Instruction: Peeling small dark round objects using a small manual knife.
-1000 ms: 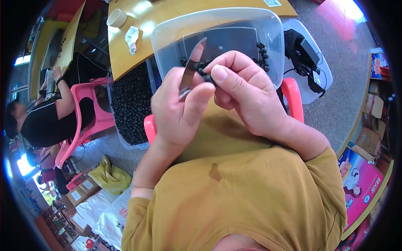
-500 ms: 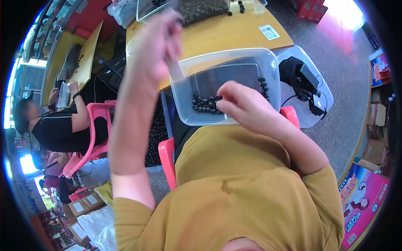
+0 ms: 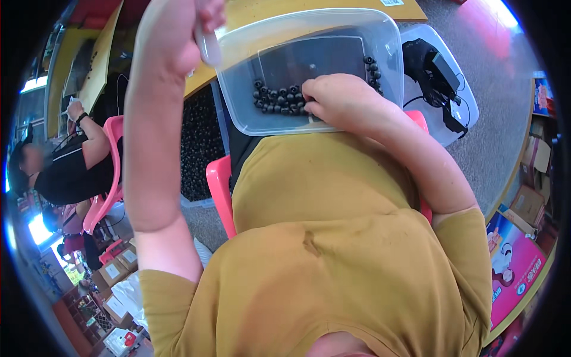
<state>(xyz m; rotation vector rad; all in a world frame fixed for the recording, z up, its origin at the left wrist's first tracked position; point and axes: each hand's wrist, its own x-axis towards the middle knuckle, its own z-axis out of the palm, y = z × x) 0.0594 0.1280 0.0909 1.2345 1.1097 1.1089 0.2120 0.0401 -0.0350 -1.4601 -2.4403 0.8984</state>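
A clear plastic bin (image 3: 238,116) rests at my lap against the table, with small round black pieces (image 3: 279,100) gathered along its near side. More pieces lie by its right wall. My right hand (image 3: 342,98) reaches into the bin, fingers curled down at the edge of the cluster; whatever is between the fingertips is hidden. Raised at the upper left, my left hand (image 3: 172,35) is partly cut off by the top of the view. Its fingers are closed round a whitish object with a rounded end (image 3: 208,49), whose upper part is out of sight.
A wooden table (image 3: 262,13) stands beyond the bin. Left of my pink chair (image 3: 219,187), a crate holds many black pieces (image 3: 202,149). Another plastic bin (image 3: 473,110) with black cables and adapters (image 3: 437,74) sits at right. A seated person (image 3: 77,166) works at far left.
The view has shifted, so the bin appears higher. My left hand has moved up and left with the whitish object. My right hand's fingers have come down among the black pieces.
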